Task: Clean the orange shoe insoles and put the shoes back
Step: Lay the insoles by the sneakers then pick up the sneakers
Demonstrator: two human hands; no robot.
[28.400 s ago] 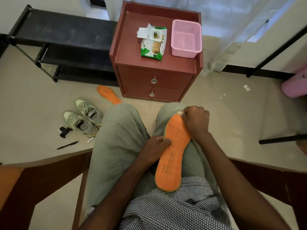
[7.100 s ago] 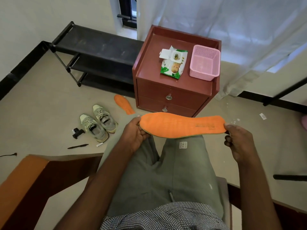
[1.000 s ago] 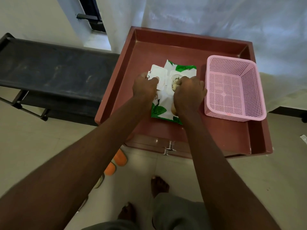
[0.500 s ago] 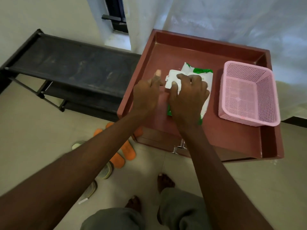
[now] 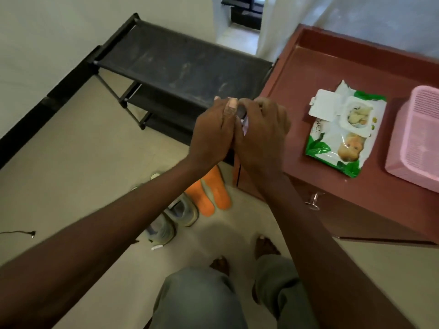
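**Wipe in hand, insoles waiting on the floor**

Pressed together at centre frame: left hand and right hand, fingers curled inward around a small pale scrap, apparently a wet wipe, of which only a sliver shows between the palms. Cannot tell which hand carries the real grip; both look closed on it.

Just right of the hands, on the red-brown surface of the drawer cabinet: wipes pack, lid flap standing open, and at the right edge of the frame a pink basket.

Below the hands, on the floor: two orange insoles lying side by side, touching, partly hidden by the left forearm. Just beside them, lower left, the pair of pale shoes, also partly covered. Upper left: black shoe rack.

Handling, as a judgement: insoles likely light, thin and floppy foam, prone to bending if lifted by one end. Best taken at mid-length or supported at heel and toe. Possibly damp and a little slick after wiping. Wipe itself limp and wet; easy to bunch into a pad. Shoes light, soft-sided; best gripped at the heel collar while feeding an insole in toe first.
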